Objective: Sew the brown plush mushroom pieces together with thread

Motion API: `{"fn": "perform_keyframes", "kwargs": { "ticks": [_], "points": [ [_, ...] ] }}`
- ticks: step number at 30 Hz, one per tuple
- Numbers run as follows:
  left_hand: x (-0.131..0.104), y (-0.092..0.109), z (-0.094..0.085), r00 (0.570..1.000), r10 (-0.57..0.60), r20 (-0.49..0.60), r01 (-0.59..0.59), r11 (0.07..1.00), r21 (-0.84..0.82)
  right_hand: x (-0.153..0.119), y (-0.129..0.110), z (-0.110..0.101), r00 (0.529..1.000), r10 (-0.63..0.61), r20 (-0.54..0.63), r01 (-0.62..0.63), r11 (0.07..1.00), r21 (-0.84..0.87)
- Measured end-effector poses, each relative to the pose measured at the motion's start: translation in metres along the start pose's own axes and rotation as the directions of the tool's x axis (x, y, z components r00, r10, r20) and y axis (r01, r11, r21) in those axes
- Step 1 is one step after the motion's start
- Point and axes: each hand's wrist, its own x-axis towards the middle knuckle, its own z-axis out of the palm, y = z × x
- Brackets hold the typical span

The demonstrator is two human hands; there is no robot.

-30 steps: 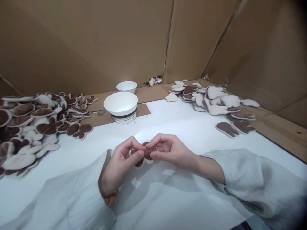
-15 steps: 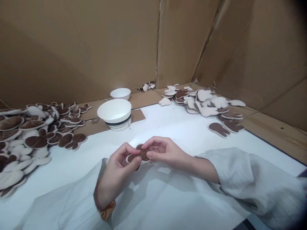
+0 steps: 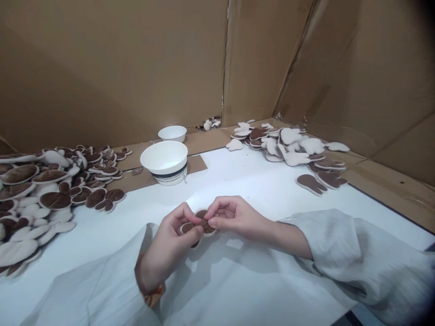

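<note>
A small brown fabric piece with a pale edge [image 3: 208, 227] is held between both hands, low over the white table. My left hand [image 3: 175, 240] pinches its middle between thumb and forefinger, from the left. From the right, my right hand [image 3: 234, 217] grips its upper part with thumb and fingertips, the other fingers curled. The fingertips of the two hands nearly touch and cover part of the piece, so its full outline is hidden.
Brown and white fabric pieces [image 3: 56, 200] are heaped at the left. More flat pieces [image 3: 292, 156] lie at the back right. A white bowl wound with dark thread [image 3: 169, 174] stands before a smaller white bowl [image 3: 172, 133]. Cardboard walls [image 3: 112, 68] enclose the table [image 3: 238, 176].
The fingers of my left hand have shifted slightly right over the piece, and its lower right part shows more. The view has moved slightly.
</note>
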Motion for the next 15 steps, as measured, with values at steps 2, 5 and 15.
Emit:
{"fn": "perform_keyframes", "kwargs": {
  "ticks": [2,5,15],
  "points": [
    [0.000,-0.001,0.000,1.000,-0.014,0.004,0.014,0.999,-0.046,0.001,0.001,0.000,1.000,0.014,0.021,-0.014,1.000,0.021],
    [0.000,0.000,0.001,0.999,-0.037,-0.014,0.036,0.997,-0.065,0.001,0.003,0.000,0.999,0.015,0.041,-0.016,0.999,0.031],
    [0.000,-0.007,0.000,0.989,-0.047,-0.142,0.050,0.999,0.018,-0.007,0.002,0.011,0.985,-0.102,0.142,0.126,0.977,-0.170]
  ]
}}
